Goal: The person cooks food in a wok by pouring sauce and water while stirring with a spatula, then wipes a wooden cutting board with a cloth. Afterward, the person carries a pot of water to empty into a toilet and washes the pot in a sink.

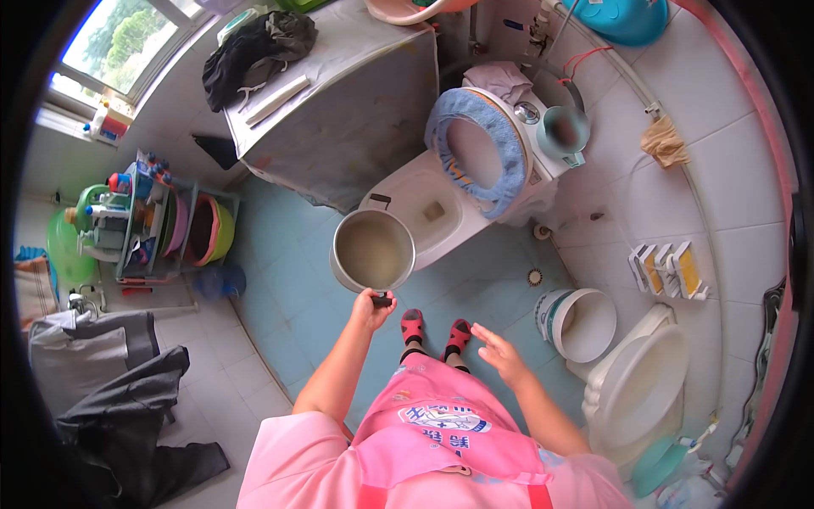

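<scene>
My left hand point(371, 311) is closed around the near black handle of a metal pot point(342, 271). Cloudy, pale yellowish liquid point(373, 253) fills part of the pot. Its far handle stands out toward the toilet. The pot is beside the front end of the white toilet bowl point(386, 188), overlapping its rim in this view; whether they touch I cannot tell. Against the back of the toilet, the raised seat wears a blue fabric cover point(441, 127). My right hand point(502, 354) hangs in the air with its fingers stretched out, holding nothing.
A cloth-covered box-shaped thing point(339, 127) stands behind the toilet's left side. On the right are a white bucket point(543, 316) and a washbasin point(623, 407). A rack point(127, 246) with basins is at left. Dark clothes point(119, 424) hang at lower left.
</scene>
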Available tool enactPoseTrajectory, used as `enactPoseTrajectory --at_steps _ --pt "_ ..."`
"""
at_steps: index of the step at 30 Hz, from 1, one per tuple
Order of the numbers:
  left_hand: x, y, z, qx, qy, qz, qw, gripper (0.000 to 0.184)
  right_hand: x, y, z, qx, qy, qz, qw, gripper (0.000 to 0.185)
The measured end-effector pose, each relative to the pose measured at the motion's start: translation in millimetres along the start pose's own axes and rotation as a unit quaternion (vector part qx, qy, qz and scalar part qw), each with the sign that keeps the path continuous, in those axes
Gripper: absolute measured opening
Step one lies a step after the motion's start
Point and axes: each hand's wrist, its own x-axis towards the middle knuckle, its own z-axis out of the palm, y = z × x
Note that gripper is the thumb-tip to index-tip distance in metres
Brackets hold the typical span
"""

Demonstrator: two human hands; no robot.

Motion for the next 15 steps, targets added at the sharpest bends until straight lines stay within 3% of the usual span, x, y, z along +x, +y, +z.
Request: enactPoseTrajectory --at_steps 8,12,13,15 --pt "77.7 28.2 23.5 0.094 0.052 0.063 0.992 0.016 -1.2 -1.4 3.4 0.048 0.046 0.001 0.998 0.062" --pt "101.6 40.0 36.5 0.131 0.102 0.102 0.981 0.039 -3.7 -3.9 7.0 0.052 0.064 0.015 0.996 0.063" --pt "105.9 44.7 40.0 0.138 0.108 0.101 0.979 0.053 -4.3 -1.8 7.0 0.061 0.065 0.004 0.996 0.062" --pt "112.2 48.4 48.3 0.150 0.141 0.120 0.971 0.057 -5.7 1.1 7.1 0.072 0.069 -0.008 0.995 0.062"
